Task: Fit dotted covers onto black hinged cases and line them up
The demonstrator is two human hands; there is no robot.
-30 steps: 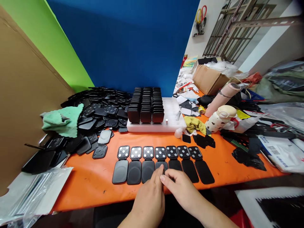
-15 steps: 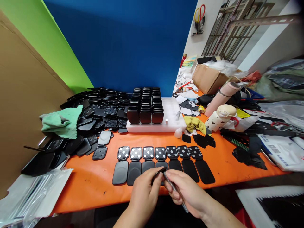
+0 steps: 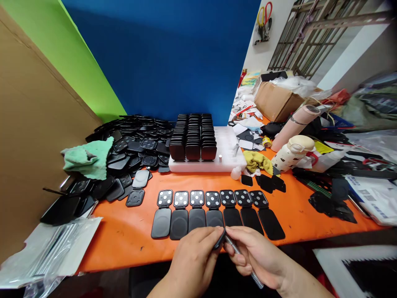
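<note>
Near the front edge of the table, my left hand (image 3: 196,256) is closed around a small black plate (image 3: 220,240), mostly hidden by the fingers. Against that plate's edge, my right hand (image 3: 259,253) pinches one end of a thin rod-like stack of small silver discs (image 3: 256,279), which slants down through the palm. Just beyond both hands lies a row of several hinged black plates, opened flat; silver discs dot the upper half (image 3: 197,198), while the lower half (image 3: 170,223) is smooth. Another hinged plate (image 3: 135,198) lies apart on the left, its recesses bare.
Upright black plates (image 3: 193,151) fill part of a white foam block (image 3: 203,166) at the back. Left are a heap of black plates (image 3: 136,138), a green cloth (image 3: 89,159) and a plastic bag (image 3: 49,252). Right stand a pink bottle (image 3: 293,128) and a cream bottle (image 3: 291,155).
Both hands have shifted slightly right and down in view, and the black plate in my left hand has turned more on edge. The whole scene has also drifted slightly right.
</note>
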